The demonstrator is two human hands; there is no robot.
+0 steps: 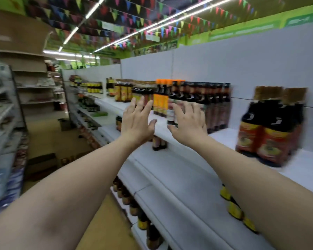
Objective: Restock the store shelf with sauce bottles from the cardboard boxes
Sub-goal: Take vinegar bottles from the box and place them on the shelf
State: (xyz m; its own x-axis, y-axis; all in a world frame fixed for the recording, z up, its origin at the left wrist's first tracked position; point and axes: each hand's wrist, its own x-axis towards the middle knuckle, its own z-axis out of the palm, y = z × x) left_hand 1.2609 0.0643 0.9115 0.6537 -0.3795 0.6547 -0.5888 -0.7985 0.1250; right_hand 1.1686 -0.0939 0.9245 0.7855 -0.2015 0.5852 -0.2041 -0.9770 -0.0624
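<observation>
Orange-capped sauce bottles (162, 101) stand on the white shelf (172, 159), just beyond my fingertips. My left grip (136, 121) and right grip (187, 123) are both spread wide, holding nothing. Labels are too blurred to read. Big red-labelled bottles (267, 134) stand further right.

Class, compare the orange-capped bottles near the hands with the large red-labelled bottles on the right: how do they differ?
The orange-capped bottles are slim with yellow labels; the red-labelled bottles are broad with gold caps. Orange-capped bottles stand in a crowded row; red-labelled bottles stand apart. Both hold dark liquid, upright on the shelf.
</observation>
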